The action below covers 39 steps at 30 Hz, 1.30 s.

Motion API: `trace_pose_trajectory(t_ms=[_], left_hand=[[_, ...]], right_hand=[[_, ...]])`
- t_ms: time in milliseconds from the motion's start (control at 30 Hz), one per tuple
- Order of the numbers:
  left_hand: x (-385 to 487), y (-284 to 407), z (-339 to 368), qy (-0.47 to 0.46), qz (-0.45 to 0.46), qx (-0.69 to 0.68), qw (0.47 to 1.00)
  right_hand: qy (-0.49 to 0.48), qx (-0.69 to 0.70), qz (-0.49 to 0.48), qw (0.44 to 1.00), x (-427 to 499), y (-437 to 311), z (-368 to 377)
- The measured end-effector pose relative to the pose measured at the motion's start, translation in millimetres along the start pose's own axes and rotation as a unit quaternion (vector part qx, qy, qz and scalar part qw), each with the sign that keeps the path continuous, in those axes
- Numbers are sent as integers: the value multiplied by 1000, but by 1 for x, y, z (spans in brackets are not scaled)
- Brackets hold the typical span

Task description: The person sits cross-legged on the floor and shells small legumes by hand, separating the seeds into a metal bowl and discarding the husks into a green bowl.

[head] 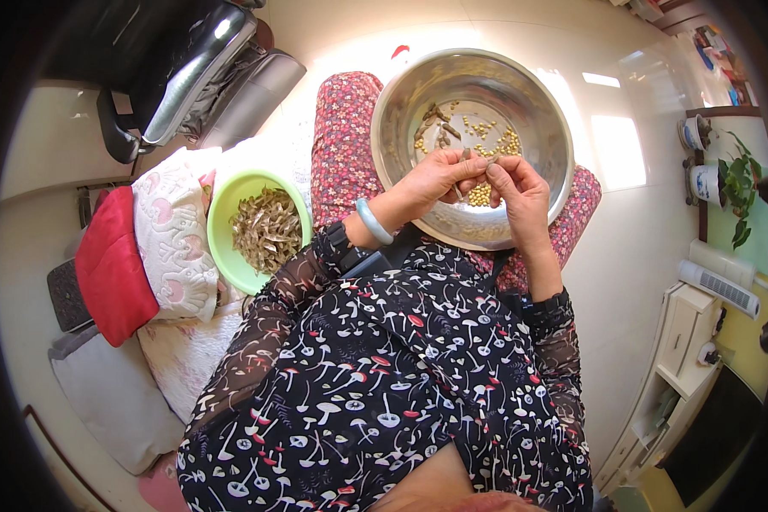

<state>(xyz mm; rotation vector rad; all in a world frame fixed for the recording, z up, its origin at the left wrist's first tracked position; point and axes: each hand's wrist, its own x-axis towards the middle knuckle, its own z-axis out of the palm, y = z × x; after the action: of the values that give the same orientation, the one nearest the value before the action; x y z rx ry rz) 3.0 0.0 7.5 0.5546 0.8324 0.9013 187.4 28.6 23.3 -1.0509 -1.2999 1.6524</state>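
Note:
A large stainless steel basin [416, 96] rests on my lap. Inside it lie loose yellow soybeans [509, 142] and, toward its left side, several brown unshelled pods [449, 130]. My left hand [438, 176], with a pale bangle at the wrist, pinches dried soybean pods [465, 155] over the basin. Close against it, my right hand [520, 192] has its thumb and finger together on a small pod piece at the left fingertips. The fingers partly hide what is between them. To the left, a light green plastic bowl [216, 227] holds a heap of dry brown pods or husks [265, 230].
Floral-patterned fabric [344, 141] covers my legs beneath the basin. At left are a red cushion [112, 275], a white patterned cloth [176, 240] and a black leather chair [185, 77]. Potted plants [739, 173] and a white cabinet [681, 333] stand along the right. Pale tiles [633, 243] cover the floor.

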Motion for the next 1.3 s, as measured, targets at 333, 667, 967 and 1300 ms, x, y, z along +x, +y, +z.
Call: trace_pose_trajectory(t_ms=[333,667,967,1300], left_hand=[[4,-1,10,58,106,170,978],[2,5,7,91,181,282,938],[2,2,7,142,194,324,915],[8,-9,2,155,178,290,927]], right_hand=[[73,-62,-25,995,-3,12,-2],[85,-174,-46,980,-4,14,0],[101,-281,-68,952,-7,7,1],[113,-252,-47,960,-8,10,1]])
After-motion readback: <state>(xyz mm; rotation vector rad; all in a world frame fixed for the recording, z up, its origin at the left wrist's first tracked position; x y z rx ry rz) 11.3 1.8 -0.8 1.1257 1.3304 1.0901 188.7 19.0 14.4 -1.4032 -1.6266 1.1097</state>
